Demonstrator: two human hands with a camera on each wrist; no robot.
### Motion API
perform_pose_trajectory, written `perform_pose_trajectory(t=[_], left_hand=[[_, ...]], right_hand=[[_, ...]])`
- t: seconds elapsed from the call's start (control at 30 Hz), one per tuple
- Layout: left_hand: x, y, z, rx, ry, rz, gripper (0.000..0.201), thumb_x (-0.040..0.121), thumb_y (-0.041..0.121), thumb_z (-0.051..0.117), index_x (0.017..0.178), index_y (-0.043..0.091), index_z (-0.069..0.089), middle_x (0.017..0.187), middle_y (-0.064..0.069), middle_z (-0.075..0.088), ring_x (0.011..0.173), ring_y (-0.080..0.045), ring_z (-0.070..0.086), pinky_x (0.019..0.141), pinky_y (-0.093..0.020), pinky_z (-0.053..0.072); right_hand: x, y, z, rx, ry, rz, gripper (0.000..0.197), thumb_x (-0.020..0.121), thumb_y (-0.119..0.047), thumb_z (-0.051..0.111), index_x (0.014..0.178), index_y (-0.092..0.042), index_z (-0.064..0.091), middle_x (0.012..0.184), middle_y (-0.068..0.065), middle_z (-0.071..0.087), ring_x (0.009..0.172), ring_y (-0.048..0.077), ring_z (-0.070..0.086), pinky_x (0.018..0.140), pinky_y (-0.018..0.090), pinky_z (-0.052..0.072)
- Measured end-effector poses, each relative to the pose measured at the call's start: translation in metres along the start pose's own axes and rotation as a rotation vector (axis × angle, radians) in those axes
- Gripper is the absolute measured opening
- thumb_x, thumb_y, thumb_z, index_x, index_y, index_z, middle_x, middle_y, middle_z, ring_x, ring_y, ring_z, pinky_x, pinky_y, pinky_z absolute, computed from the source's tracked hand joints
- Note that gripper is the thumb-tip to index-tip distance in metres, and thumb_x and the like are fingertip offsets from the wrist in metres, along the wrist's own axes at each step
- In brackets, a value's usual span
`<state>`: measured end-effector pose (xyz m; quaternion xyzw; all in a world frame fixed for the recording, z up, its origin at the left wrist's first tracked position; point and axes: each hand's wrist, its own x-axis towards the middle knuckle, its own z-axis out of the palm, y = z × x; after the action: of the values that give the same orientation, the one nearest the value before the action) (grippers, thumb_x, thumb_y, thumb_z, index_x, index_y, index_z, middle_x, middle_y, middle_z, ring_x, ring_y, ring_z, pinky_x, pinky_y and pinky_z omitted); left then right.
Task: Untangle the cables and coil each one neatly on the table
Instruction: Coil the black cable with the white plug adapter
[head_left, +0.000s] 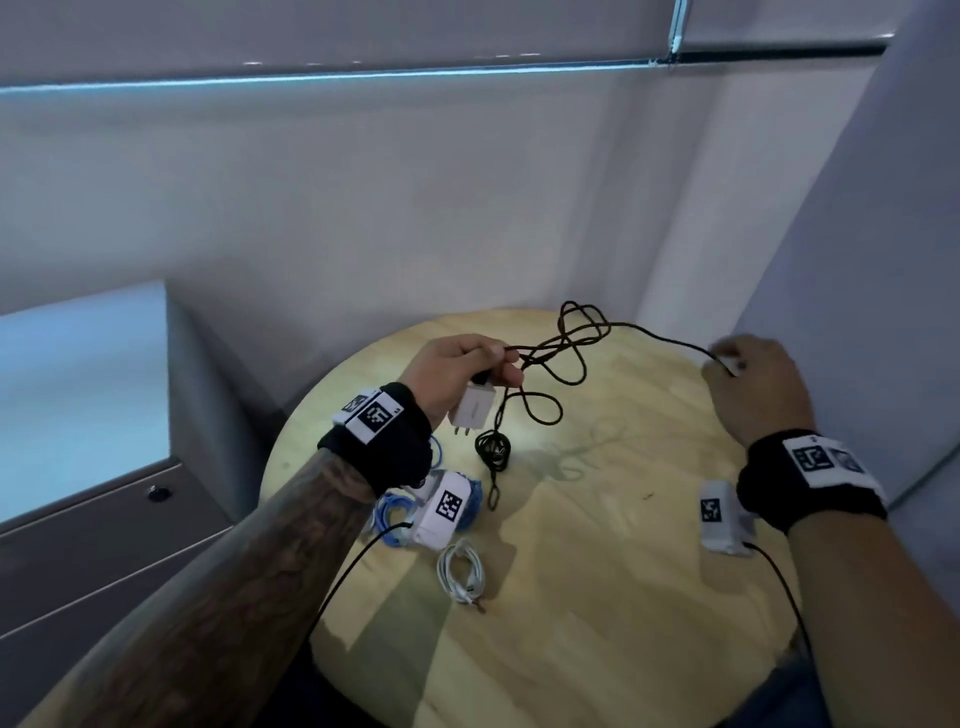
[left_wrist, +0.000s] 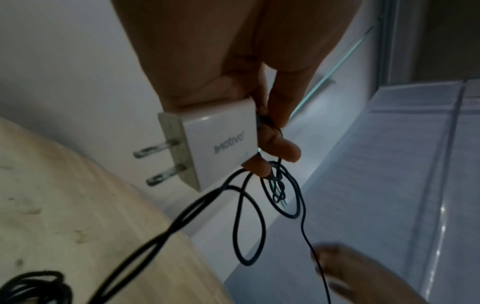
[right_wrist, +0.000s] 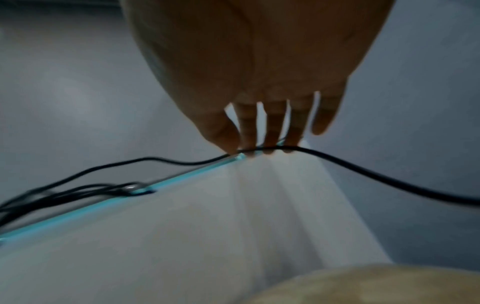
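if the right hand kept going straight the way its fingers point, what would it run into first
Probably the grey wall. The right hand pinches the black cable over the far right rim of the round wooden table, fingers pointing away from the person. Nothing else shows ahead, though the depth is unclear.

Grey cabinet (head_left: 104, 467) left of the table, pale wall (head_left: 415, 197) behind

Right hand (right_wrist: 249, 67) palm-side to camera, fingers (right_wrist: 274, 125) pointing down and spread a little. Black cable (right_wrist: 376, 172) runs across the fingertips, touching them; whether it's pinched, can't tell. It sags right to the frame edge; left it joins blurred black loops. Pale wooden table (right_wrist: 376, 288) edge bottom right, grey wall behind.
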<state>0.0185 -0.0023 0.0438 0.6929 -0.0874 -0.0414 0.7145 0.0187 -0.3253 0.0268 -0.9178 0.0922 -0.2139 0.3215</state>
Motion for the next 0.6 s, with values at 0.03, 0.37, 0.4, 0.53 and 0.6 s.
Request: perform_pose_trajectory(t=[0.03,0.37,0.4,0.53,0.6], left_hand=[[0.0,0.002,0.004,-0.006,-0.02,0.002,0.015,0.096,0.009,0.055,0.093,0.003,0.069,0.081,-0.014,0.073,0.076,-0.02,0.069,0.076,-0.027,0.05],[-0.005,0.026,0.041,0.411,-0.184,0.062,0.018,0.096,0.021,0.059,0.092,0.007,0.071,0.065,0.006,0.062,0.054,-0.008,0.046,0.058,-0.015,0.04],[-0.006,0.025,0.04,0.493,-0.211,0.081,0.018,0.095,0.025,0.06,0.095,0.01,0.072,0.063,0.011,0.061,0.055,-0.006,0.047,0.059,-0.013,0.04],[-0.009,0.017,0.042,0.54,-0.223,0.041,0.014,0.095,0.011,0.056,0.095,0.009,0.07,0.075,0.006,0.072,0.07,-0.013,0.064,0.078,-0.026,0.052],[-0.011,0.012,0.05,0.597,-0.204,0.024,0.013,0.093,0.012,0.055,0.088,0.012,0.067,0.071,0.004,0.071,0.068,-0.017,0.061,0.076,-0.032,0.05]], right_hand=[[-0.006,-0.011,0.003,0.104,0.062,-0.127,0.024,0.092,-0.028,0.058,0.114,-0.02,0.064,0.123,0.005,0.058,0.113,0.027,0.056,0.097,0.038,0.045],[-0.03,-0.068,0.034,0.209,-0.045,-0.604,0.011,0.099,-0.024,0.052,0.094,-0.022,0.062,0.094,-0.007,0.058,0.087,0.015,0.055,0.08,0.035,0.045],[-0.029,-0.066,0.031,0.242,-0.079,-0.564,0.01,0.1,-0.022,0.053,0.093,-0.021,0.061,0.093,-0.006,0.057,0.084,0.01,0.054,0.077,0.029,0.044],[-0.028,-0.063,0.019,0.33,-0.115,-0.464,0.009,0.096,-0.022,0.062,0.089,-0.026,0.064,0.086,-0.008,0.064,0.076,0.003,0.054,0.069,0.017,0.041],[-0.032,-0.067,0.017,0.398,-0.141,-0.408,0.005,0.093,-0.021,0.067,0.089,-0.024,0.067,0.081,-0.007,0.066,0.07,0.002,0.054,0.065,0.011,0.041]])
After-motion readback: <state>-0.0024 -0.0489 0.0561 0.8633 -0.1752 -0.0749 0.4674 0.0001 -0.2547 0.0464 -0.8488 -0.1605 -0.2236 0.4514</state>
